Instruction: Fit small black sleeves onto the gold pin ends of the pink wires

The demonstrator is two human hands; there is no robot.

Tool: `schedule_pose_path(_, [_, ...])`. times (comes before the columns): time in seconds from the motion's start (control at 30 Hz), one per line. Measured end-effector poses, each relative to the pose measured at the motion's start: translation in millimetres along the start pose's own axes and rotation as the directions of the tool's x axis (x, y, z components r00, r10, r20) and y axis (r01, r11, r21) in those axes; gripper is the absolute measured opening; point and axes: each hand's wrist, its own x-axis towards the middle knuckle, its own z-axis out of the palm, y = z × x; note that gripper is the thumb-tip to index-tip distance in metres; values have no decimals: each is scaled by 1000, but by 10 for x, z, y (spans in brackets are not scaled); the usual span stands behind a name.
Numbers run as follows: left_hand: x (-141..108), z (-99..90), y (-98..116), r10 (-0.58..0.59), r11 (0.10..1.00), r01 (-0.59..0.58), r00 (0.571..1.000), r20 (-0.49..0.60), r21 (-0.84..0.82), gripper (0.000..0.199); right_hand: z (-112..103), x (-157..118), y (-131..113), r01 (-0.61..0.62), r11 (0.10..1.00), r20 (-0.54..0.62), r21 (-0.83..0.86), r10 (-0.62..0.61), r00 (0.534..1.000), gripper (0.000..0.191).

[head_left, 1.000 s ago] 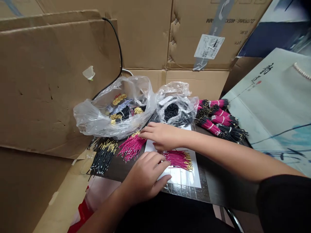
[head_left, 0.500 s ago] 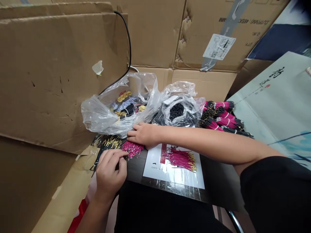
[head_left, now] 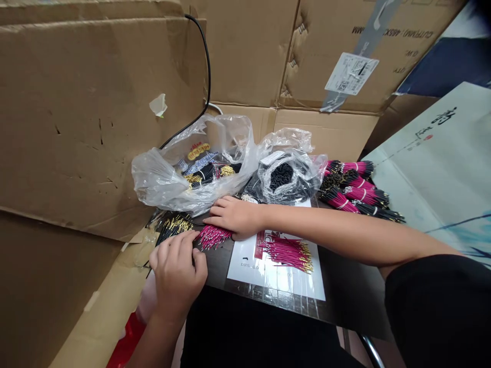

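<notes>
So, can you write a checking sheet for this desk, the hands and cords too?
Surface: dark table, with a white sheet on it.
Job's things: loose pink wires; pink pile on the white sheet; black wires at left.
Clutter: left plastic bag, right plastic bag, tied bundles.
Hands: left hand and right hand appear to touch the loose pink wires.
Cables: black cable beside the cardboard.
Surroundings: cardboard, pale panel with writing.

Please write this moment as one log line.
left hand: at pink wires | right hand: over their far side | second pink pile: on paper | black wires: beyond left hand
</notes>
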Motion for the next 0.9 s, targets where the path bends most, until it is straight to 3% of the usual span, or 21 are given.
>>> schedule_pose_path(0.37, [278, 6, -92, 148, 987, -157, 976, 162, 41, 37, 62, -122, 11, 22, 999, -74, 45, -19, 997, 62])
schedule_pose_path(0.6, [480, -19, -129, 127, 989, -140, 970, 209, 51, 37, 96, -138, -3, 25, 996, -99, 81, -17, 995, 64])
schedule_pose_path(0.9, [604, -31, -167, 110, 985, -138, 964, 241, 100, 36, 103, 14, 44, -45, 994, -37, 103, 49, 998, 66])
